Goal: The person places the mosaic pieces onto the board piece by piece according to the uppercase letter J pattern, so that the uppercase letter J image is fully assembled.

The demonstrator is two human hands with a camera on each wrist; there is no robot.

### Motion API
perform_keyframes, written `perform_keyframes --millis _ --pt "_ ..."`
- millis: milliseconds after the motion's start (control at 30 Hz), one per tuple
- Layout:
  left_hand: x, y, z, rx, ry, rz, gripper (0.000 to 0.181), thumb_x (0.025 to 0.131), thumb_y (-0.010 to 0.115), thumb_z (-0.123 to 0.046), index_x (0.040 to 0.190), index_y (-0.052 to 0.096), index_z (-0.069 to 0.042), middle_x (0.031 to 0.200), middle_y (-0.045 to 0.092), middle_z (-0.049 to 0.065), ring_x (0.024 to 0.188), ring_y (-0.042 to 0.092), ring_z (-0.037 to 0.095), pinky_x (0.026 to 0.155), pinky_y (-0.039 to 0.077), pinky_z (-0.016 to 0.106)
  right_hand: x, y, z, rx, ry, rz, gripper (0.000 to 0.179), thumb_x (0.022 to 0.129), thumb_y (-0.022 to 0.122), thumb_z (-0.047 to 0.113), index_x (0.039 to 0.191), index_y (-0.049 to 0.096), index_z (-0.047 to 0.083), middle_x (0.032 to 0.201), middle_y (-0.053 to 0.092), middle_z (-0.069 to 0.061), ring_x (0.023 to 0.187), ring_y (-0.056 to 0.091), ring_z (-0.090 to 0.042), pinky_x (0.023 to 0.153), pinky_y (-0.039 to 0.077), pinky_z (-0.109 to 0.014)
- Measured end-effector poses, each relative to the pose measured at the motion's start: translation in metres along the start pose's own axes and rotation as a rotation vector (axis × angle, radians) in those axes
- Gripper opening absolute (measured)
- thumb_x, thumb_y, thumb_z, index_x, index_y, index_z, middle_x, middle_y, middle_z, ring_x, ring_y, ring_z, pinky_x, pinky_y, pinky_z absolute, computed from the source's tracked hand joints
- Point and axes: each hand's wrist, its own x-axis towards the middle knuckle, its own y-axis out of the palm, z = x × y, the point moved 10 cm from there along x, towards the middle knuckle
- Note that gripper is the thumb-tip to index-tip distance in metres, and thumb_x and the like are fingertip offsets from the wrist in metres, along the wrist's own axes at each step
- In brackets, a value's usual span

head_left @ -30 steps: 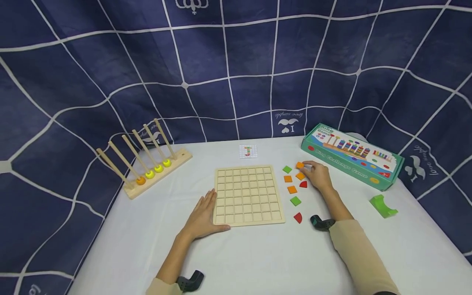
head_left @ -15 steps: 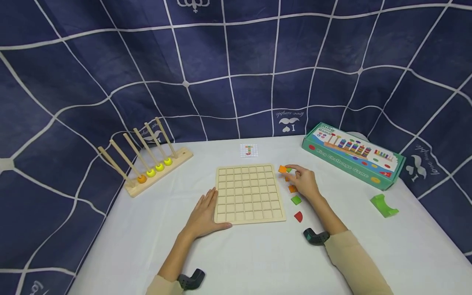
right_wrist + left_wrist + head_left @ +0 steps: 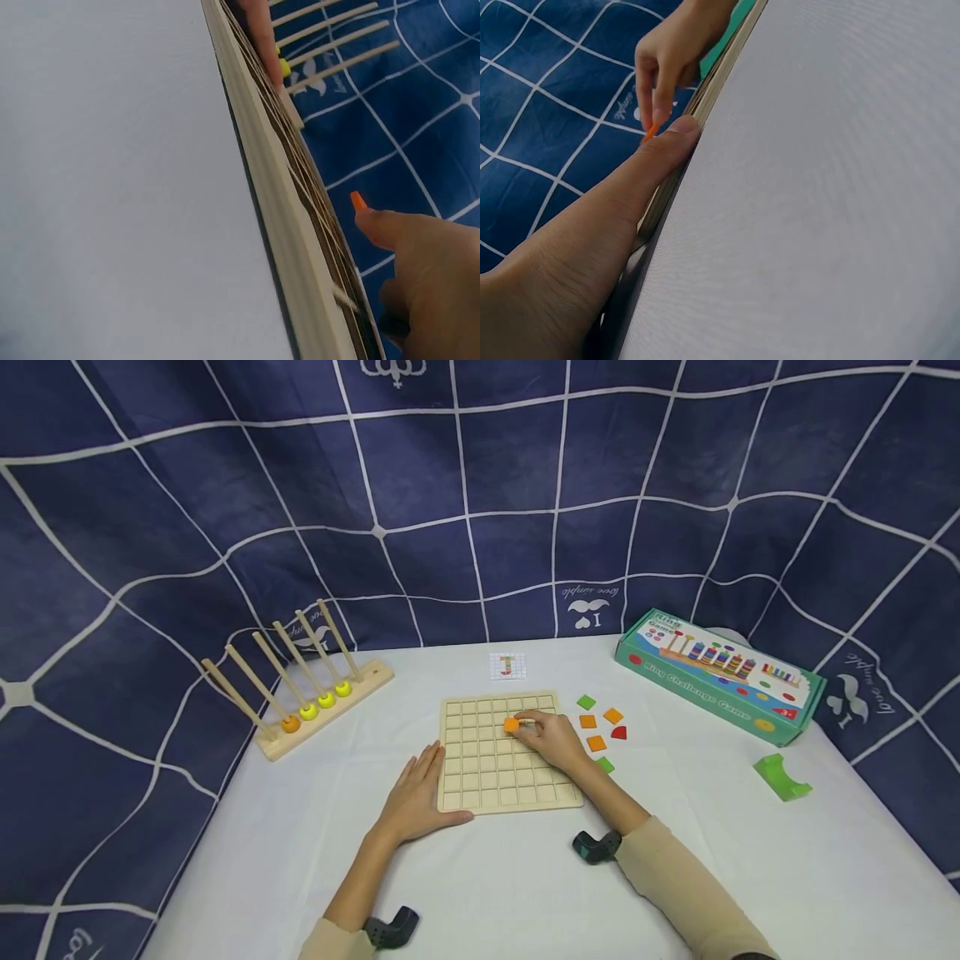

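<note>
A wooden grid board (image 3: 480, 785) lies flat on the white table. My left hand (image 3: 412, 797) rests against its left side and near corner, fingers straight and thumb along the front edge. Over the upper middle of the board, my right hand (image 3: 553, 742) pinches an orange square tile (image 3: 512, 725) between thumb and fingertips. The same orange tile (image 3: 358, 201) shows at the fingertips in the right wrist view. Right of the board lie loose tiles: a green one (image 3: 586, 702), several orange ones (image 3: 596, 743), a red quarter-round (image 3: 618, 732) and a green one (image 3: 605, 765) partly behind the forearm.
Behind the board lies a small pattern card (image 3: 507, 666) with a coloured J. A wooden peg rack (image 3: 326, 710) with yellow and orange beads stands at the left. At the right are a green game box (image 3: 720, 675) and a green curved block (image 3: 782, 778).
My right hand has picked the farthest orange tile from the loose tiles and carried it left over the board. My left hand stays at the board's edge.
</note>
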Motion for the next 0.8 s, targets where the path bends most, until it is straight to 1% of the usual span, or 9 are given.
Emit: perform_keyframes --millis 100,233,367,500,567,633,733,800 --pt "-0.001 0.002 0.001 0.003 -0.008 0.017 0.126 0.06 0.049 -0.086 0.147 0.017 -0.002 0.153 0.014 0.01 0.14 0.009 0.021 0.112 0.008 0.038 0.01 0.012 0.005 0.002 -0.012 0.009 0.032 0.085 0.068 0.028 0.11 0.067 0.008 0.04 0.027 0.009 0.036 0.018 -0.004 0.033 0.023 -0.019" --pt "-0.001 0.002 0.002 0.004 -0.005 0.015 0.126 0.06 0.049 -0.087 0.147 0.017 -0.002 0.153 0.015 0.011 0.14 0.01 0.022 0.112 0.008 0.039 0.023 0.026 0.008 -0.001 -0.001 0.018 0.032 0.085 0.068 0.027 0.11 0.068 0.008 0.04 0.028 0.01 0.037 0.019 -0.005 0.035 0.023 -0.02" --pt "0.001 0.001 0.001 -0.004 0.001 0.008 0.125 0.06 0.05 -0.086 0.147 0.017 -0.002 0.152 0.015 0.011 0.14 0.011 0.023 0.112 0.009 0.04 0.031 0.035 0.009 -0.072 -0.001 0.041 0.031 0.085 0.068 0.028 0.11 0.068 0.01 0.042 0.031 0.009 0.038 0.021 -0.005 0.036 0.023 -0.02" --pt "0.001 0.001 0.0 -0.003 0.0 0.013 0.125 0.06 0.049 -0.086 0.146 0.017 -0.002 0.153 0.015 0.011 0.14 0.011 0.023 0.112 0.009 0.04 0.032 0.038 0.013 -0.131 -0.002 0.053 0.031 0.084 0.068 0.03 0.109 0.069 0.012 0.044 0.035 0.008 0.041 0.025 -0.007 0.038 0.024 -0.022" --pt "0.0 0.001 0.0 -0.002 0.001 0.013 0.125 0.06 0.049 -0.086 0.146 0.017 -0.002 0.153 0.015 0.011 0.14 0.011 0.022 0.112 0.009 0.04 0.033 0.039 0.013 -0.136 0.006 0.056 0.03 0.084 0.068 0.03 0.109 0.069 0.013 0.046 0.04 0.006 0.042 0.028 -0.008 0.038 0.026 -0.023" --pt "-0.001 0.0 0.0 -0.006 0.002 0.012 0.124 0.061 0.049 -0.086 0.146 0.018 -0.002 0.153 0.015 0.011 0.14 0.011 0.022 0.112 0.008 0.04 0.034 0.04 0.013 -0.146 0.014 0.054 0.03 0.084 0.069 0.03 0.109 0.07 0.015 0.051 0.051 0.004 0.043 0.032 -0.008 0.038 0.03 -0.023" --pt "-0.001 0.0 0.0 -0.01 0.006 0.011 0.123 0.061 0.049 -0.085 0.146 0.018 -0.001 0.153 0.015 0.011 0.14 0.011 0.022 0.112 0.008 0.039 0.036 0.04 0.012 -0.164 0.035 0.055 0.029 0.083 0.069 0.032 0.109 0.07 0.018 0.066 0.065 0.0 0.044 0.037 -0.01 0.037 0.034 -0.024" --pt "-0.001 0.0 0.0 -0.009 0.006 0.015 0.123 0.061 0.049 -0.085 0.146 0.018 -0.002 0.153 0.014 0.011 0.14 0.01 0.023 0.112 0.007 0.039 0.036 0.041 0.012 -0.175 0.053 0.055 0.029 0.083 0.069 0.033 0.108 0.07 0.019 0.077 0.069 -0.002 0.045 0.041 -0.011 0.037 0.036 -0.025"
